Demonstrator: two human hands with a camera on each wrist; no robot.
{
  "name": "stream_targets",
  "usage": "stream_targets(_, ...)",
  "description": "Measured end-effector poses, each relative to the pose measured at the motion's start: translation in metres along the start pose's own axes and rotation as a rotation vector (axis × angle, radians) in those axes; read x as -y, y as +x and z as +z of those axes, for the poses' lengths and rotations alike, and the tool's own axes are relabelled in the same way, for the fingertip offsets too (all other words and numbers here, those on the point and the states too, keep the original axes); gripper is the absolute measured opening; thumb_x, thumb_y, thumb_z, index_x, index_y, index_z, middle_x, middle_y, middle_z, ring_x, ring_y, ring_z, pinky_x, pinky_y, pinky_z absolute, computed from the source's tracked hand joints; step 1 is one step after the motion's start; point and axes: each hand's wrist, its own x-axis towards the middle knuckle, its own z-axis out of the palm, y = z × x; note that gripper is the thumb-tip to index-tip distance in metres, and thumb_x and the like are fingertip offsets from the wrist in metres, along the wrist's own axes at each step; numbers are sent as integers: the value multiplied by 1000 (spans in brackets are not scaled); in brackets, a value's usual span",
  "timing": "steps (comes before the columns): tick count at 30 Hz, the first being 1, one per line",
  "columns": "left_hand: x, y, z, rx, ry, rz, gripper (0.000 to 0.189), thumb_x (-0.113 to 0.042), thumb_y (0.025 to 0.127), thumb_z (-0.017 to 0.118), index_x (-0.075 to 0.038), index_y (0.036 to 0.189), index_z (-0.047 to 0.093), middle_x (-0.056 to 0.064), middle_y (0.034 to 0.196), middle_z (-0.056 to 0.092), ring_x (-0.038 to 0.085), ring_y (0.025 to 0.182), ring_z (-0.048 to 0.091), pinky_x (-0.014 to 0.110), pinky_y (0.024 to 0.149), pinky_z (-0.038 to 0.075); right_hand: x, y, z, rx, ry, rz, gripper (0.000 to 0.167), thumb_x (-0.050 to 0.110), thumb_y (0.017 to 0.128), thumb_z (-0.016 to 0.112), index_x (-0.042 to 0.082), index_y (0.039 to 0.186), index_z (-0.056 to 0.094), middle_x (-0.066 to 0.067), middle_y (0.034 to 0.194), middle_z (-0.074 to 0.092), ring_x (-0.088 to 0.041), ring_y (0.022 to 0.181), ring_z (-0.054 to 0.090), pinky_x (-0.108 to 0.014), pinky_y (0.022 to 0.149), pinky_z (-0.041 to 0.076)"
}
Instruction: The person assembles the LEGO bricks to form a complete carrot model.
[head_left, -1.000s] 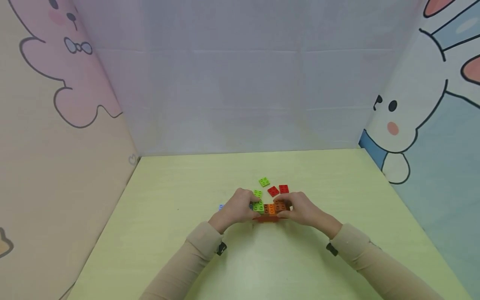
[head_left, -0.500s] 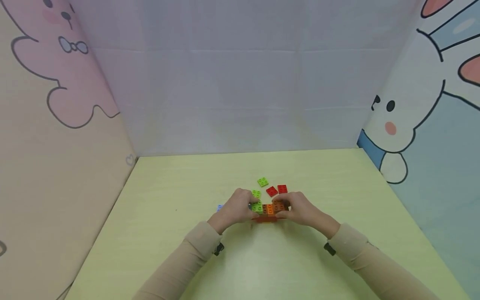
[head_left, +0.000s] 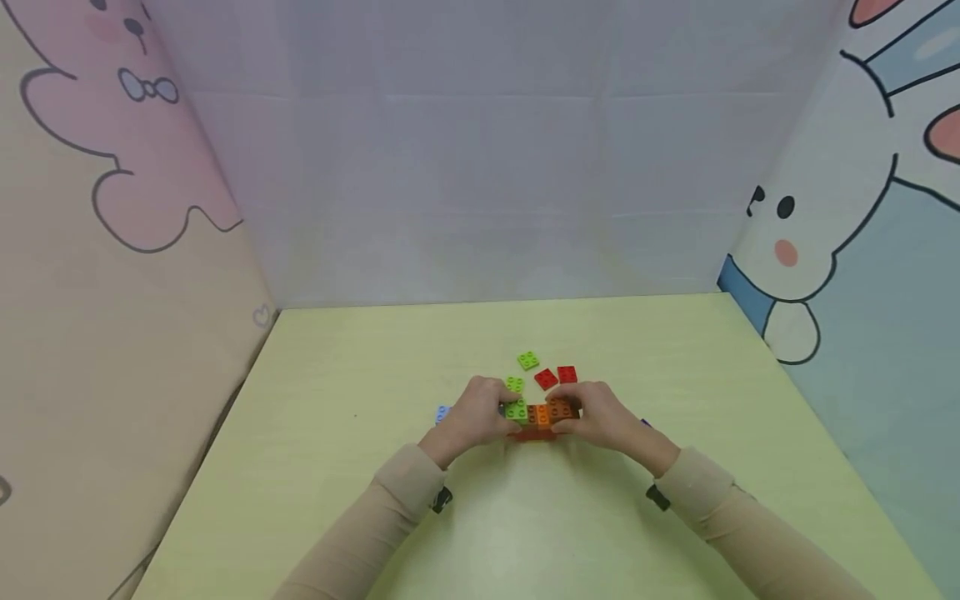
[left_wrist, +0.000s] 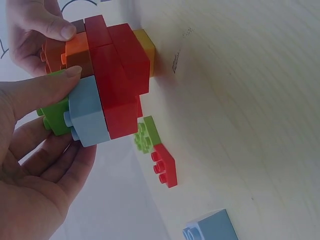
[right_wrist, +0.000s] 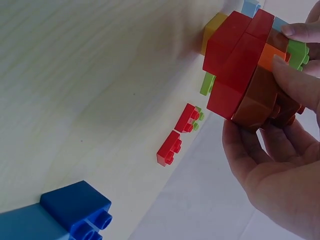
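Note:
Between my hands, over the table's middle, is a stack of toy building bricks. Red bricks [left_wrist: 120, 75] form its lower layers, with a yellow brick [left_wrist: 145, 50] beneath them. The upper layer has light blue [left_wrist: 89, 112], orange [right_wrist: 272, 56] and brown [right_wrist: 256, 100] bricks. My left hand [head_left: 478, 417] grips the left end, thumb at the light blue brick and fingers behind a green brick [head_left: 516, 411]. My right hand [head_left: 603, 419] grips the right end, its thumb by the orange brick and its fingers round the brown ones.
Behind the stack lie two loose red bricks [head_left: 546, 379] and loose green bricks [head_left: 528, 360]. A light blue brick [head_left: 442, 412] is left of my left hand. In the right wrist view, a dark blue brick [right_wrist: 77, 205] touches another light blue brick [right_wrist: 30, 225].
Both hands keep the same grip on the brick stack. The head view has shifted slightly, and a bit of dark blue now shows past my right wrist.

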Motion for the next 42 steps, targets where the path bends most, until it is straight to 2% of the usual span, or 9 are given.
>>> stream_targets(5,3,0,1,-7,-16,0,45,-18,73,83,-6,114,70,3,97,67,17,87,56,28,78,45,-2,0,1,-12,18,4,35,14,74,83,10,106,68,6,90,62,-13,76,53,-31,68,47)
stream_targets(8,7,0,3,-6,-38,13,43,-18,73,83,-6,113,71,2,97,67,18,88,58,26,75,46,-3,0,2,-16,49,9,35,15,74,83,11,105,68,5,91,62,-14,77,53,-32,69,47)
stream_targets(13,13,1,4,-3,-45,52,41,-20,73,83,-7,110,72,0,93,65,11,80,54,22,66,45,-7,0,5,-7,91,15,33,18,75,83,12,103,68,5,92,62,-15,79,54,-32,70,48)
stream_targets(16,14,0,4,-4,-44,56,41,-20,72,83,-7,110,72,0,93,65,11,79,54,22,66,44,-8,0,6,1,104,16,33,19,76,82,12,104,68,6,91,61,-15,79,54,-32,71,48)
stream_targets(22,15,0,4,-5,-44,71,40,-21,73,83,-7,109,72,0,92,65,20,82,58,23,66,44,-7,0,6,1,97,33,35,19,76,82,10,106,67,5,91,60,-14,79,53,-32,71,47)
stream_targets(24,16,0,4,-11,-42,74,40,-21,73,83,-7,109,72,0,94,66,19,82,59,23,67,44,-7,0,6,3,91,37,35,18,76,82,9,107,67,5,91,60,-15,80,52,-32,71,47)
stream_targets(30,18,-3,3,-23,-30,57,45,-24,72,84,-7,112,71,2,100,68,12,87,57,26,76,45,-5,0,5,18,87,65,35,18,76,82,9,107,67,4,91,60,-16,81,52,-32,71,46)
stream_targets(35,24,-6,2,-13,-60,27,46,-24,72,84,-8,113,71,-2,100,67,12,92,60,28,81,47,-5,-1,5,14,85,92,37,17,76,82,9,109,67,3,94,60,-17,83,52,-32,73,47)
stream_targets(42,36,-18,-6,-16,-117,6,45,-26,74,83,-7,113,71,3,106,68,18,96,62,32,82,48,-3,-1,4,21,94,118,42,17,76,82,6,114,66,2,98,60,-19,86,53,-33,75,47)
